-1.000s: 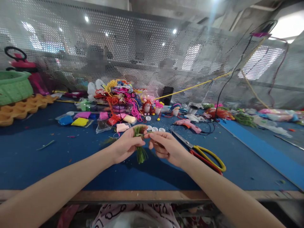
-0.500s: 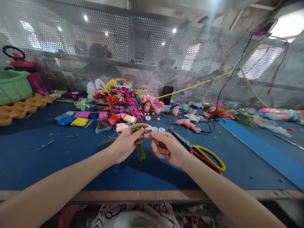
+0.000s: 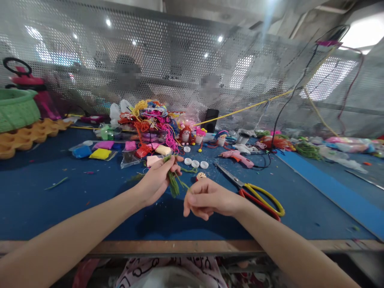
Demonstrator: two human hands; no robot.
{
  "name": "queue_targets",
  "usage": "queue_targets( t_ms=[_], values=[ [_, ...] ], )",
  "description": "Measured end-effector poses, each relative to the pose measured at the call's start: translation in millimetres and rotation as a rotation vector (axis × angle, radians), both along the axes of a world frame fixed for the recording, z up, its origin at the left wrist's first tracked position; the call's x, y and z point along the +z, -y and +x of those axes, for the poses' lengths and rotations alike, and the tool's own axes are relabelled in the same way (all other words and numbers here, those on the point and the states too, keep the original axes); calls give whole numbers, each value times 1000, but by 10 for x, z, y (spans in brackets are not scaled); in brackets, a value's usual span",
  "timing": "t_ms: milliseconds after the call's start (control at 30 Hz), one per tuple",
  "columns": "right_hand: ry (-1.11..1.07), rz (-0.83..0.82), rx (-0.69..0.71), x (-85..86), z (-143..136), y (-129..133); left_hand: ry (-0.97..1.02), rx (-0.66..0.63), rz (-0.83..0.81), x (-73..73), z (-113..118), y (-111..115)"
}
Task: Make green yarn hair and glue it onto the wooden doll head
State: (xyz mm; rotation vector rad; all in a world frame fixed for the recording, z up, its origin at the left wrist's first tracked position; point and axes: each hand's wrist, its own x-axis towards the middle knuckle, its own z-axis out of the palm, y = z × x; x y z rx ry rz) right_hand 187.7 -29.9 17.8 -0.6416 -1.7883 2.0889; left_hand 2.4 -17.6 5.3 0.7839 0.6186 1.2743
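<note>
My left hand [image 3: 160,176] pinches a bundle of green yarn [image 3: 174,186], whose loose ends hang below the fingers. From the bundle a thin green strand runs across to my right hand [image 3: 207,198], which is closed on it between thumb and forefinger. Just beyond the right hand lies a small doll head [image 3: 201,176] with a pale face and red edge, partly covered by the hand. White round caps [image 3: 195,164] sit on the blue table behind the hands. A pair of scissors [image 3: 249,188] with yellow and red handles lies right of my right hand.
A pink glue gun [image 3: 238,157] with a black cable lies behind the scissors. Small yarn-haired dolls [image 3: 199,136] stand at the back beside a heap of coloured yarn [image 3: 153,120]. Clay packets [image 3: 101,153] lie left; an egg tray [image 3: 36,134] and green basket [image 3: 18,110] are far left.
My right hand has moved down and toward me, drawing the green strand away from the bundle. The doll head and a green strand behind the hands have come into view.
</note>
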Motion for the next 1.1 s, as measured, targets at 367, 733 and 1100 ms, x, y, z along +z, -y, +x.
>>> queue_targets(
  t_ms=[367,733,1100],
  values=[
    [86,256,55,109,22,51,122,-122,-128,126,-123,-71],
    [151,727,-824,-114,-121,-43,-33,-390,-51,-7,-53,55],
    [176,713,-859,-158,-116,-33,-221,-347,44,-53,54,92]
  ],
)
